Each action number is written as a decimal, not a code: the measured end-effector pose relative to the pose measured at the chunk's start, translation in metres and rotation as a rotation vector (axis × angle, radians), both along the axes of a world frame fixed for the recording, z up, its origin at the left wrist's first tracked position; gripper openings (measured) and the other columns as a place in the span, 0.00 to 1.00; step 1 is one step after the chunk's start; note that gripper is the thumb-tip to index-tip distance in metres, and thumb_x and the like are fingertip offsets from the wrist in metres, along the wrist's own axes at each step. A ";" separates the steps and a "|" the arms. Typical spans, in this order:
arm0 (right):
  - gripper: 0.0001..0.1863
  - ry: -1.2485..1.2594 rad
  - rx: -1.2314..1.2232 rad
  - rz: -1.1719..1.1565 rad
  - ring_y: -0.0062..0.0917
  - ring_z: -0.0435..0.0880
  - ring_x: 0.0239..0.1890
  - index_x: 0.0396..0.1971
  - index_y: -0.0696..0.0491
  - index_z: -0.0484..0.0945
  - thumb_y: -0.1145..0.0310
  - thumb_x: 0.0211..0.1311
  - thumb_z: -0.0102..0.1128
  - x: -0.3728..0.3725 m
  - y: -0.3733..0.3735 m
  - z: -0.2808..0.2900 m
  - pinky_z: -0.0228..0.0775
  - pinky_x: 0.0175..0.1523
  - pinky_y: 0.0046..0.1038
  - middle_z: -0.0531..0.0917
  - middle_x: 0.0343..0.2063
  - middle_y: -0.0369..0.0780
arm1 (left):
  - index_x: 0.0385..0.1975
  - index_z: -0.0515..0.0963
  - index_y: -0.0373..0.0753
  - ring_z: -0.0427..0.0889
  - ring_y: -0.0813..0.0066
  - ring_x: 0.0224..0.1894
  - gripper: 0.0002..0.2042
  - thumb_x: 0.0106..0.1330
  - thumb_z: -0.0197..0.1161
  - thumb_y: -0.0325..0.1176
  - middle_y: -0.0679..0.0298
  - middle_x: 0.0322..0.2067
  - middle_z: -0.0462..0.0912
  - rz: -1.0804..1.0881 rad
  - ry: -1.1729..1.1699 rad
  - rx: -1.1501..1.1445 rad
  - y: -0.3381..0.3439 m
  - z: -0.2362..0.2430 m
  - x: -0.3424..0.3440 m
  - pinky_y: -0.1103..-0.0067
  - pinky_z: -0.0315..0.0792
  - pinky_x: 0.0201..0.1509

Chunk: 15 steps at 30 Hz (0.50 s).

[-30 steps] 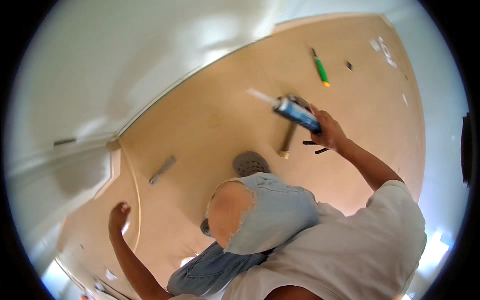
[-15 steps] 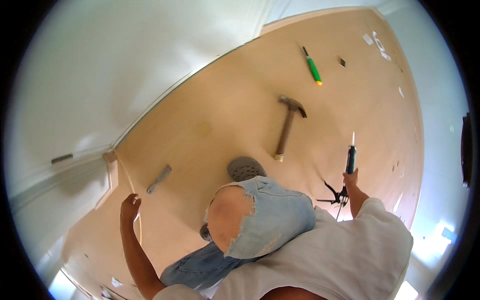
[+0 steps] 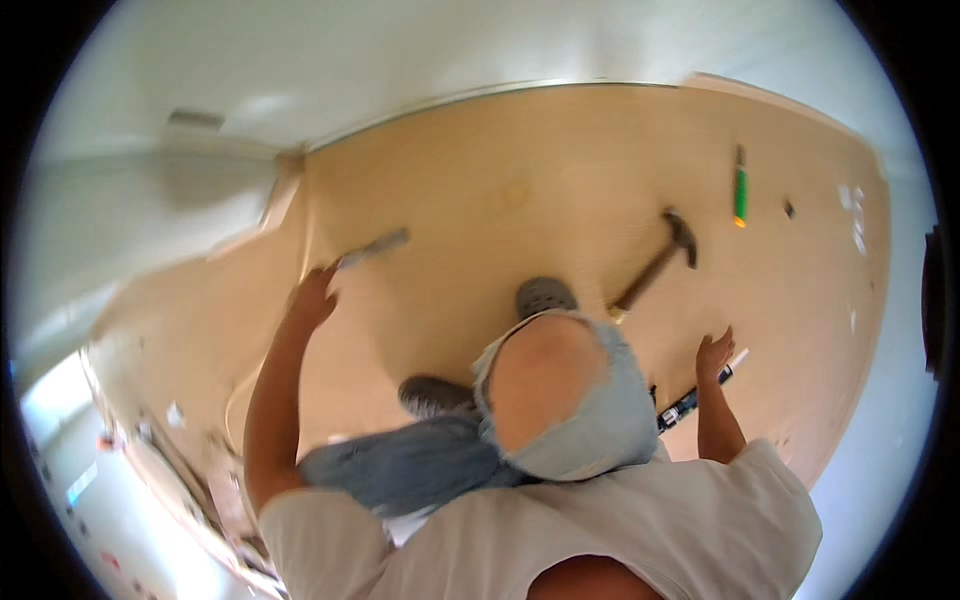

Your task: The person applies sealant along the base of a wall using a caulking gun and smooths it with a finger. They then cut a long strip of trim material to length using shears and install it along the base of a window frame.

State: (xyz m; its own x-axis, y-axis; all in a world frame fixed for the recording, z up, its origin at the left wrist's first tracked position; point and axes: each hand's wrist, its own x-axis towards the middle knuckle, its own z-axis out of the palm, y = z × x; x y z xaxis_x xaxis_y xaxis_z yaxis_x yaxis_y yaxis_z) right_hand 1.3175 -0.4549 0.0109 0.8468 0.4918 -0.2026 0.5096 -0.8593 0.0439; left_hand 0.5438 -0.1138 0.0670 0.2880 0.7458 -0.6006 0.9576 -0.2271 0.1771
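My left hand (image 3: 315, 297) reaches down with its thumb apart from the fingers. Its fingertips meet the near end of a flat grey tool, perhaps a putty knife (image 3: 378, 246), which lies on the floor; blur hides whether they touch it. My right hand (image 3: 714, 355) is empty, fingers stretched out. Under that wrist a caulking gun (image 3: 680, 410) with a dark cartridge and white nozzle lies on the floor, partly hidden by my forearm and knee. A claw hammer (image 3: 652, 270) with a brown handle lies between my shoe and the right hand.
Farther off lie a green-handled tool (image 3: 741, 195) with a yellow end and a small dark piece (image 3: 789, 210). White scraps (image 3: 857, 220) are near the right wall. A pale wall (image 3: 450, 50) and its corner (image 3: 290, 165) bound the tan floor (image 3: 450, 170). Clutter (image 3: 180, 460) lies behind at left.
My right hand has let go of the caulking gun, which now lies on the floor. My left hand has moved to the flat grey tool. The view has turned toward the left.
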 end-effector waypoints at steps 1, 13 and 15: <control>0.34 0.028 0.131 0.135 0.44 0.72 0.61 0.68 0.60 0.61 0.71 0.62 0.59 0.003 0.026 0.002 0.64 0.66 0.40 0.74 0.58 0.54 | 0.69 0.62 0.48 0.74 0.47 0.60 0.34 0.59 0.62 0.30 0.48 0.62 0.71 -0.008 -0.043 0.016 0.013 -0.004 0.033 0.60 0.72 0.61; 0.34 1.350 0.896 0.393 0.31 0.81 0.46 0.72 0.51 0.56 0.70 0.70 0.60 -0.147 0.296 0.094 0.77 0.50 0.30 0.77 0.52 0.45 | 0.45 0.81 0.40 0.84 0.52 0.45 0.15 0.62 0.61 0.40 0.51 0.41 0.85 0.010 0.335 -0.264 0.016 -0.081 0.050 0.58 0.75 0.49; 0.37 1.059 0.848 0.613 0.42 0.81 0.51 0.70 0.58 0.54 0.50 0.73 0.53 -0.258 0.294 0.242 0.78 0.56 0.40 0.77 0.56 0.46 | 0.46 0.82 0.41 0.83 0.52 0.47 0.17 0.61 0.64 0.43 0.52 0.43 0.85 -0.144 0.379 -0.572 -0.022 -0.085 0.040 0.58 0.75 0.52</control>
State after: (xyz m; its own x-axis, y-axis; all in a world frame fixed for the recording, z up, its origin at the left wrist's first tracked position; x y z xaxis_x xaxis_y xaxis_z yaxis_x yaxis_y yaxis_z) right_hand 1.0596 -0.1612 0.2533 0.1155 0.9918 -0.0552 0.2671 -0.0845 -0.9600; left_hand 0.5836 -0.1361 -0.0182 0.0530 0.2532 -0.9659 0.9444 -0.3271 -0.0339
